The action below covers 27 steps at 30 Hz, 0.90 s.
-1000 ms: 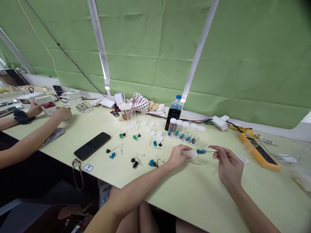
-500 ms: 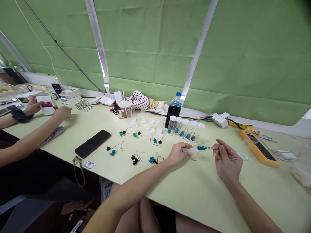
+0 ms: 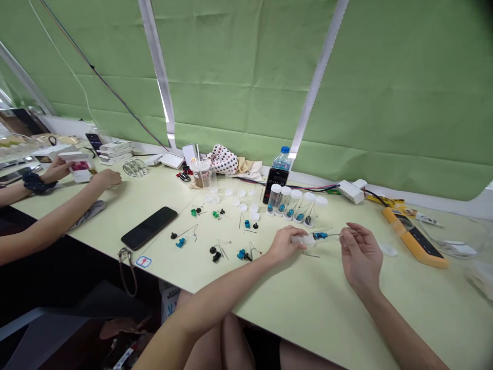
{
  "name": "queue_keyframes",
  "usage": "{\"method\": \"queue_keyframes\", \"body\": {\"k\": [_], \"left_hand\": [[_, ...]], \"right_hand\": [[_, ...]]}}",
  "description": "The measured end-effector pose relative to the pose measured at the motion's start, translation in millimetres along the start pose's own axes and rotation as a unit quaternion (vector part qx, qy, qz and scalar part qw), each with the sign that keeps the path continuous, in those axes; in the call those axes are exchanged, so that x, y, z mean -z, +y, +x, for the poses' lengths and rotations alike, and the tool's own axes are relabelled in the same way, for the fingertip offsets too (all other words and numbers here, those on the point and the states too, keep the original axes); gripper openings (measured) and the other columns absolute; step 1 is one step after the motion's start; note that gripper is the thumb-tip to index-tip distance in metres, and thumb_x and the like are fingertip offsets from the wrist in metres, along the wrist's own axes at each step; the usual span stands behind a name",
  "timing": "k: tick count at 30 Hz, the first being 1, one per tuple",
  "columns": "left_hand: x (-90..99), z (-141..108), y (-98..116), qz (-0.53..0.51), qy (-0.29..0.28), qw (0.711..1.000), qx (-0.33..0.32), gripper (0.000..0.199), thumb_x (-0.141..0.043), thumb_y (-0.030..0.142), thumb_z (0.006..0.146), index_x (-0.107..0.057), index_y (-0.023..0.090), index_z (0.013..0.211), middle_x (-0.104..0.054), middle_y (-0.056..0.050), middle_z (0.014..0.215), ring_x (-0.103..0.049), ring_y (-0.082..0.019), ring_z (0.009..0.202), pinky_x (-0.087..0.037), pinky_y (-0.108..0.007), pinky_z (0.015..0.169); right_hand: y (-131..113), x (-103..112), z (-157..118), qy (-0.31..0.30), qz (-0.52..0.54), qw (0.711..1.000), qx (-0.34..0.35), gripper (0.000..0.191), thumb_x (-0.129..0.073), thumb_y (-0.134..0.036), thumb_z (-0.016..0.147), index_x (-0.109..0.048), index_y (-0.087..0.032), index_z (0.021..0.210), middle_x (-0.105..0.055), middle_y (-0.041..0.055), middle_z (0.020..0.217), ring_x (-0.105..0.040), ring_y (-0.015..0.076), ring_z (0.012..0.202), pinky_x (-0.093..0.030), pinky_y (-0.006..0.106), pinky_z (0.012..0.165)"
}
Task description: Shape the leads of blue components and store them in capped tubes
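Observation:
My left hand (image 3: 284, 245) holds a small clear plastic tube (image 3: 309, 240) on its side, low over the table. A blue fitting (image 3: 320, 236) sits at the tube's right end; whether it is inside or just outside I cannot tell. From it a thin metal wire runs right to my right hand (image 3: 361, 259), whose thumb and fingers pinch its end. Just below the tube lies a thin metal rod (image 3: 311, 255). Behind my hands stands a row of several white-capped tubes (image 3: 296, 203) with blue and dark parts inside.
Small groups of blue, green and black parts with bent rods, such as a blue piece (image 3: 181, 242), lie left. White caps (image 3: 242, 207) are scattered behind. A black phone (image 3: 149, 227), an orange multimeter (image 3: 416, 239) and a propped timer phone (image 3: 274, 185) surround the area. A co-worker's hand (image 3: 106, 180) is far left.
The view has shifted slightly. My right hand has turned a little, its fingers now more closed around the wire end. My left hand keeps hold of the tube.

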<state>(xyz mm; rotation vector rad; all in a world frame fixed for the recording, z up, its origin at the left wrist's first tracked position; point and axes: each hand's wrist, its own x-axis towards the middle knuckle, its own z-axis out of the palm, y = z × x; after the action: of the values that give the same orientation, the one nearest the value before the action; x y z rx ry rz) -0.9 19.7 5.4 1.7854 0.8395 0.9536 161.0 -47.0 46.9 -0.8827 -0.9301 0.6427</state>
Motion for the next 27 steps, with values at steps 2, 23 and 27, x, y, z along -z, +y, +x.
{"method": "queue_keyframes", "body": {"k": [2,23,27], "left_hand": [[-0.6,0,-1,-0.008,0.005,1.0,-0.005,0.037,-0.067,0.017,0.065,-0.066,0.019,0.101,-0.06,-0.006,0.106,-0.054,-0.018,0.098,-0.043,-0.029,0.088],[3.6,0,-2,-0.037,0.112,0.993,0.002,0.036,-0.068,0.005,0.06,-0.068,0.017,0.094,-0.061,-0.007,0.101,-0.056,-0.019,0.097,-0.042,-0.032,0.088],[2.9,0,-3,-0.045,0.116,0.992,-0.005,0.037,-0.069,0.006,0.06,-0.068,0.018,0.095,-0.061,-0.006,0.102,-0.055,-0.019,0.097,-0.042,-0.031,0.089]], "right_hand": [[3,2,1,-0.001,-0.017,1.0,-0.01,0.032,-0.071,-0.028,0.071,-0.061,-0.023,0.101,-0.053,0.0009,0.082,-0.049,0.011,0.072,-0.042,0.021,0.06],[7,11,7,-0.163,-0.181,0.966,-0.084,0.029,-0.055,-0.041,0.083,-0.059,-0.024,0.106,-0.055,0.0023,0.081,-0.047,0.0138,0.067,-0.04,0.026,0.062],[8,8,5,-0.174,-0.124,0.972,-0.101,0.035,-0.062,-0.037,0.079,-0.055,-0.026,0.112,-0.053,0.0008,0.082,-0.049,0.0126,0.066,-0.043,0.026,0.062]]}}
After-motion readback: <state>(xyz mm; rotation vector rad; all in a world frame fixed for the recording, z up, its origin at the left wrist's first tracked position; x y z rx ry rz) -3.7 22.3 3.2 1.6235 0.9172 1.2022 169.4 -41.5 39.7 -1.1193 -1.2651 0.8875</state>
